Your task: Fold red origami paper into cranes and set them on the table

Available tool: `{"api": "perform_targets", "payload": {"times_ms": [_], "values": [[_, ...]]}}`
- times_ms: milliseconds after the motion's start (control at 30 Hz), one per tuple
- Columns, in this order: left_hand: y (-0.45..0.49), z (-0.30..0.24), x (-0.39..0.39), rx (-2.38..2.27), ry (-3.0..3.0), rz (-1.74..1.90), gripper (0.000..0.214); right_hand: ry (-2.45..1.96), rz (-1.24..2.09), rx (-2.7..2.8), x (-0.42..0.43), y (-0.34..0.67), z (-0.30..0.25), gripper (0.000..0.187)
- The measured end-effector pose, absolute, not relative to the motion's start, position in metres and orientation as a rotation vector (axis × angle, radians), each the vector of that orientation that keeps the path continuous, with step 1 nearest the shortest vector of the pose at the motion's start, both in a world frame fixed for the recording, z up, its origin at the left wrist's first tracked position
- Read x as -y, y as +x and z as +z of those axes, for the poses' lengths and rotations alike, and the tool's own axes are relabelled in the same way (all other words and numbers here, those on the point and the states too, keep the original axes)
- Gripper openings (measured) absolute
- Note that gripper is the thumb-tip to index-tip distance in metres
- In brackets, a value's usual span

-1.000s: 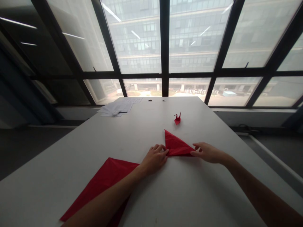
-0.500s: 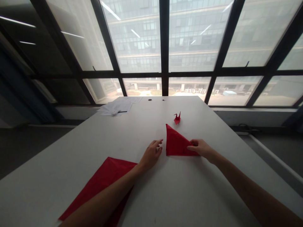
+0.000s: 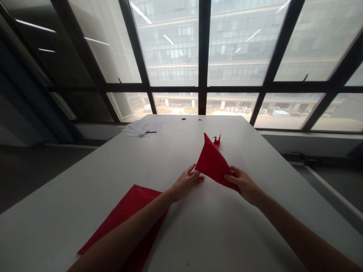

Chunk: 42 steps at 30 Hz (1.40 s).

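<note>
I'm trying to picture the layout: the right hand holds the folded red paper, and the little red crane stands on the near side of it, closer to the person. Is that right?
Not quite: the head view shows the little red crane beyond the folded red paper, farther from the person. The right hand does hold that paper.

A dark pen (image 3: 151, 132) lies on white papers (image 3: 143, 125) near tall, dark-framed windows (image 3: 172, 45).
</note>
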<state>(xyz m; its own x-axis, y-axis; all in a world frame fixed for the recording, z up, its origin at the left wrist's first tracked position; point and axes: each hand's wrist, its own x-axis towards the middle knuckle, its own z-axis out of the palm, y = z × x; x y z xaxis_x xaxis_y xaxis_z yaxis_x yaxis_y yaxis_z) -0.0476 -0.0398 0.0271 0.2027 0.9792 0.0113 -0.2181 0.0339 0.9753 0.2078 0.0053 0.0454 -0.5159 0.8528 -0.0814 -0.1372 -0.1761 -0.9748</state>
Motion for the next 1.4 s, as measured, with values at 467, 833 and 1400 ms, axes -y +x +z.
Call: {"api": "perform_targets", "payload": {"times_ms": [467,833,1400], "values": [[-0.047,0.030,0.040,-0.974,1.054,1.129,0.072,-0.829,1.833,1.589,0.016,0.196,0.048,0.047],[-0.038,0.033,0.051,-0.729,1.139,1.086,0.059,-0.674,1.984,1.416,0.021,0.190,0.044,0.057],[-0.035,0.019,0.047,-0.975,1.173,1.246,0.056,-0.882,1.648,1.389,0.011,0.188,0.035,0.038]]}}
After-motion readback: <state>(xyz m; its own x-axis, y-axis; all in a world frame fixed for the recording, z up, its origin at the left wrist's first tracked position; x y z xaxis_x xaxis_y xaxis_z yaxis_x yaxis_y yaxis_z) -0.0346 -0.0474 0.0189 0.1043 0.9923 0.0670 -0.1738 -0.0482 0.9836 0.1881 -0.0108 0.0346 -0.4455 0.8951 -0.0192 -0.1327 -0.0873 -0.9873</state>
